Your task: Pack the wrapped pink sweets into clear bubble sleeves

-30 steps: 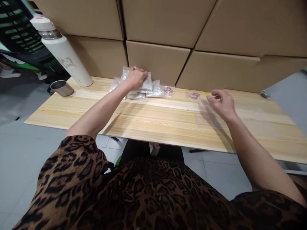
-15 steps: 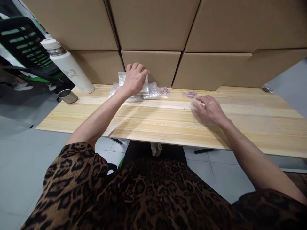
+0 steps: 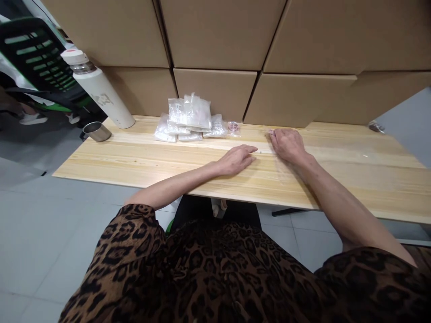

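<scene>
Left hand [image 3: 236,159] is lying palm down on the desk [image 3: 134,154]. Its grip is spread flat, fingers straight and close together, pointing across toward the other hand and holding nothing. Right hand [image 3: 286,143] sits just beside it, also palm down with the grip loose and flat against the wood. Can't tell if anything thin is trapped under that palm. The two hands are near each other but not touching.

Closest thing to them is a small clear bag [image 3: 233,127] with a round pinkish piece inside. It lies flat near the back edge of the desk, between the left fingertips and the boxes. Right next to it, touching or nearly so, is a pile of crinkly see-through plastic bags [image 3: 190,117]. They're heaped unevenly, with the top one propped against the cardboard.

The desk is pale wood with long straight grain, smooth and matte. Behind it stand plain brown cardboard boxes [image 3: 215,87] with sharp edges, stacked like a wall. Off at the left end a tall white cylindrical bottle [image 3: 101,96] stands, with a short shiny metal cup [image 3: 96,131] beside it. A black and green slatted chair [image 3: 33,58] is past that corner. Sleeves are a leopard print fabric [image 3: 218,278].
</scene>
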Demonstrator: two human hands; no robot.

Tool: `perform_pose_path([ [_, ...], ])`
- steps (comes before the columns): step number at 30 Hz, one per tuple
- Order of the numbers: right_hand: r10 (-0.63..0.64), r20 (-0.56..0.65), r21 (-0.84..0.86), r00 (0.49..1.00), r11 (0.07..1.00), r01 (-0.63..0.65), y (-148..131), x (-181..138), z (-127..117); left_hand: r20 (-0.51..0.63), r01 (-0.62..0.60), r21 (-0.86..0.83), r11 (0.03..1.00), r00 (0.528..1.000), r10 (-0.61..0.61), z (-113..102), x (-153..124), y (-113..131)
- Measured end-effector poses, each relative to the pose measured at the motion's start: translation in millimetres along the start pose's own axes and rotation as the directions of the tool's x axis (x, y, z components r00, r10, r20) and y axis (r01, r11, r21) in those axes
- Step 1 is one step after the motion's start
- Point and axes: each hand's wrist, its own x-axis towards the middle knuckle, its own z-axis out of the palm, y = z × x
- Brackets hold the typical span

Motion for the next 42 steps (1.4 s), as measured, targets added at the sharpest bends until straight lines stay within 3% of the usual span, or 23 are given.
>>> perform_pose_path([
  [2,-0.017,-0.067,0.048,0.998,0.999,0.020,-11.4,-15.4,-7.1,-0.021,0.110,-0.351,0.930,0.992,-0.125,9.9,2.8,4.7],
  [5,-0.124,-0.107,0.117,0.987,0.984,0.136,-38.5,-42.4,-17.9,0.004,0.189,-0.768,0.612,0.957,-0.291,19.4,7.5,14.2],
  [8,-0.260,-0.061,0.288,0.964,0.920,0.267,-63.2,-61.0,-28.4,0.036,0.171,-0.940,0.296,0.911,-0.410,20.4,10.6,21.4],
  [11,-0.292,-0.037,0.475,0.956,0.836,0.274,-70.2,-53.8,-32.3,0.068,0.161,-0.976,0.149,0.869,-0.491,15.9,10.2,22.8],
  [15,-0.182,-0.077,0.460,0.980,0.866,0.197,-59.3,-6.2,-13.7,0.155,0.260,-0.953,0.154,0.857,-0.491,12.9,6.7,21.7],
  [19,-0.299,0.000,0.402,0.954,0.874,0.273,-52.8,43.6,16.9,0.240,0.368,-0.908,0.199,0.848,-0.472,15.9,4.6,21.3],
  [23,-0.398,0.081,0.373,0.914,0.862,0.343,-48.7,68.4,39.7,0.284,0.417,-0.883,0.215,0.840,-0.462,14.7,4.8,19.1],
  [26,-0.414,0.069,0.303,0.908,0.876,0.376,-43.0,73.2,51.7,0.309,0.452,-0.859,0.240,0.832,-0.460,14.1,7.0,16.7],
  [29,-0.411,0.039,0.205,0.911,0.895,0.395,-41.0,72.3,58.1,0.313,0.442,-0.858,0.261,0.854,-0.417,17.0,9.8,13.6],
  [34,-0.357,0.070,0.023,0.931,0.934,0.356,-48.7,66.9,50.1,0.305,0.438,-0.849,0.295,0.863,-0.403,22.0,11.4,9.1],
  [39,-0.369,0.117,0.015,0.922,0.929,0.369,-52.0,59.6,36.0,0.287,0.430,-0.844,0.319,0.866,-0.409,20.2,10.2,8.4],
  [42,-0.346,0.085,0.053,0.934,0.938,0.343,-53.1,58.2,38.1,0.272,0.434,-0.829,0.352,0.864,-0.425,15.0,6.1,14.8],
])
